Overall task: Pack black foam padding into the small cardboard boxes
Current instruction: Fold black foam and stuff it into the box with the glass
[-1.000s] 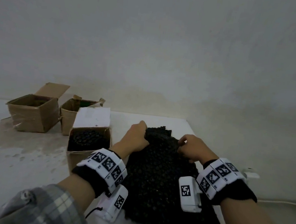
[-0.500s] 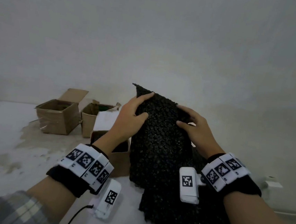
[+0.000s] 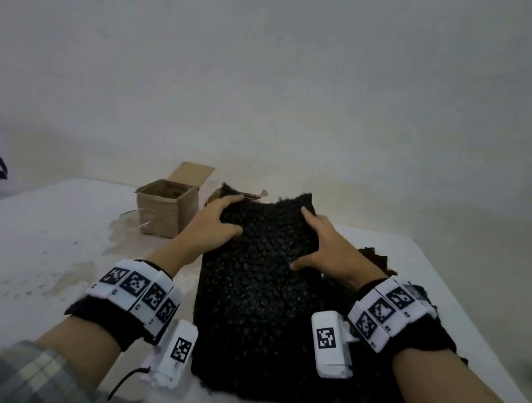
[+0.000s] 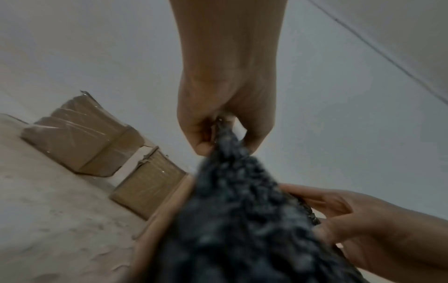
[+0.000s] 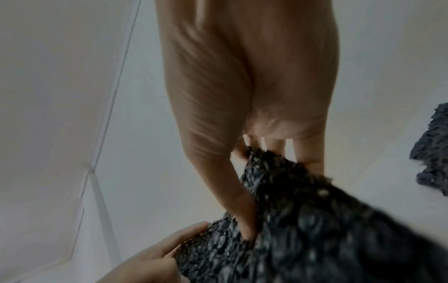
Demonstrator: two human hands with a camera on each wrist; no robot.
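Foam sheet (image 3: 261,266), gripped by both hands (image 3: 213,225) (image 3: 328,249), apparently sits lower than half a second ago.

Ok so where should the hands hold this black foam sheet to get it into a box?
Probably at the two side edges near the top, where the left hand and right hand grip the foam sheet now, coming in from either side. It is floppy and hangs down, so two spread grips likely keep it flat.
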